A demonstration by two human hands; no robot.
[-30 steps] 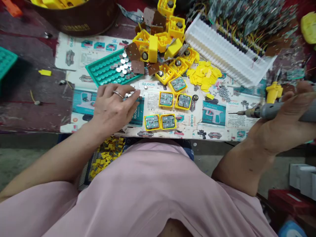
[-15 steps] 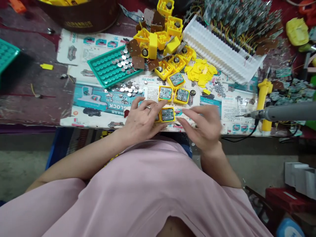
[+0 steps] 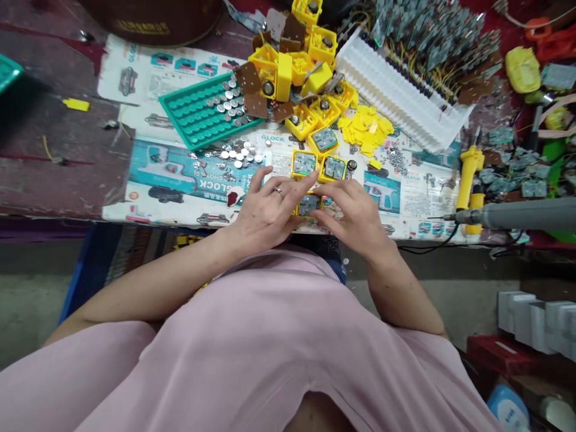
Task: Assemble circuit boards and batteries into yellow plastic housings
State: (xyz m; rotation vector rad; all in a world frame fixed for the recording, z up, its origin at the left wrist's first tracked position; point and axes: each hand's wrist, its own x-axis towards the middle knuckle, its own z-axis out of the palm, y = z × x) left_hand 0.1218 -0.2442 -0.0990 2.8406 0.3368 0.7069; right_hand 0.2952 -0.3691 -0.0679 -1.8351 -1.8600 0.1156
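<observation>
Head view: yellow case point(image 3: 309, 205), between both hands' fingertips, near the front edge of the printed cardboard point(image 3: 211, 207). Left hand point(image 3: 265, 211), right hand point(image 3: 355, 215): fingers bent about the case; grip cannot be told. Two filled cases point(image 3: 333, 167) crowd just beyond the fingertips; cardboard extends leftward; screwdriver point(image 3: 517, 215) well rightward.

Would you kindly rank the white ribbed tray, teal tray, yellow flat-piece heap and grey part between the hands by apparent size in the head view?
1. White ribbed tray
2. Teal tray
3. Yellow flat-piece heap
4. Grey part, partly covered, but plainly smallest
</observation>
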